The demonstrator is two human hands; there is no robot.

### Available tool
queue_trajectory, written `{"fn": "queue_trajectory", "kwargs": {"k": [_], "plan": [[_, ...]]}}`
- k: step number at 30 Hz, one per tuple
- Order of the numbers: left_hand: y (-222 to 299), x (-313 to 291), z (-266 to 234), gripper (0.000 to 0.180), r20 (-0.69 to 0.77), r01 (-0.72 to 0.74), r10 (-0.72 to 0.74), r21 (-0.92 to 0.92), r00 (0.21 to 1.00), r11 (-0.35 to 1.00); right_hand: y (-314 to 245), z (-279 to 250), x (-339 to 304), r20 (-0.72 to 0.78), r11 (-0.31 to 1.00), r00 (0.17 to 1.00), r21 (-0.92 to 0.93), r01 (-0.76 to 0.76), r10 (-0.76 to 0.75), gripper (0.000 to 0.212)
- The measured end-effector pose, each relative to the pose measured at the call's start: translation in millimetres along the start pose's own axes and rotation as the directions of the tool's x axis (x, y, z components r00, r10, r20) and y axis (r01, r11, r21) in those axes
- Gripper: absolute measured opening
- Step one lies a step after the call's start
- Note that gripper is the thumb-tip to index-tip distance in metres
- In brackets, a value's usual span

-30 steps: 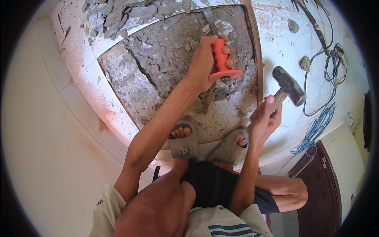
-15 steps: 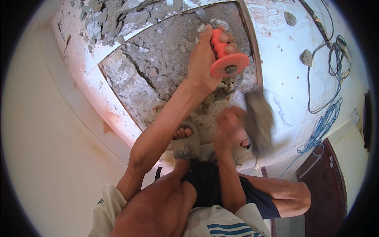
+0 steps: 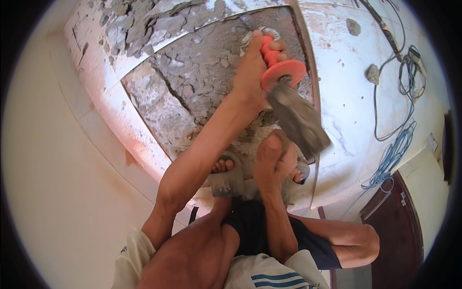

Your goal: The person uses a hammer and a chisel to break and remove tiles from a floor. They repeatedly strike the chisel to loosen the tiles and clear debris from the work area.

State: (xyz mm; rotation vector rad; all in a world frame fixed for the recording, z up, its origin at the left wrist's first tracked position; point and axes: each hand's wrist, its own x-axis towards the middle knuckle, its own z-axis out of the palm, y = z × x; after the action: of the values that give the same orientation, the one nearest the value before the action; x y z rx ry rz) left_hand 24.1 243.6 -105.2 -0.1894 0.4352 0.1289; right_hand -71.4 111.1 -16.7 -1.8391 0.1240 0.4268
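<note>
Broken floor [image 3: 192, 91], hammer [image 3: 298, 120] seemingly touching chisel [image 3: 276, 65]

The chisel's hand guard [image 3: 283, 72] is bright orange-red; the hammer head [image 3: 298, 120] is dull grey. The broken floor patch [image 3: 192, 86] is mottled grey, the surrounding tiles [image 3: 351, 82] white with pink dust. Blue cable [image 3: 394, 154], grey sandals [image 3: 226, 180], dark shorts [image 3: 255, 231].

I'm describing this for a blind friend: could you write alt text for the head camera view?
Seen from above, a squatting person's left hand holds a chisel with an orange guard against broken grey mortar, while the right hand brings a hammer, blurred by motion, onto the chisel's top. Sandalled feet rest on the rubble; blue cables lie on the white tiles to the right.
</note>
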Motion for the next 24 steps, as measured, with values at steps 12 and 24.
{"fn": "queue_trajectory", "kwargs": {"k": [12, 24], "plan": [[-16.4, -17.0, -0.8, 0.022, -0.129, 0.063, -0.057, 0.045, 0.990, 0.997, 20.7, -17.1, -9.3, -0.043, 0.990, 0.995, 0.116, -0.085, 0.091, 0.046], [-13.9, -10.3, 14.2, 0.021, -0.066, 0.003, 0.007, 0.159, 0.998, 0.987, -8.5, -20.6, -14.0, -0.018, 0.977, 0.988, 0.154, -0.148, 0.153, 0.050]]}}
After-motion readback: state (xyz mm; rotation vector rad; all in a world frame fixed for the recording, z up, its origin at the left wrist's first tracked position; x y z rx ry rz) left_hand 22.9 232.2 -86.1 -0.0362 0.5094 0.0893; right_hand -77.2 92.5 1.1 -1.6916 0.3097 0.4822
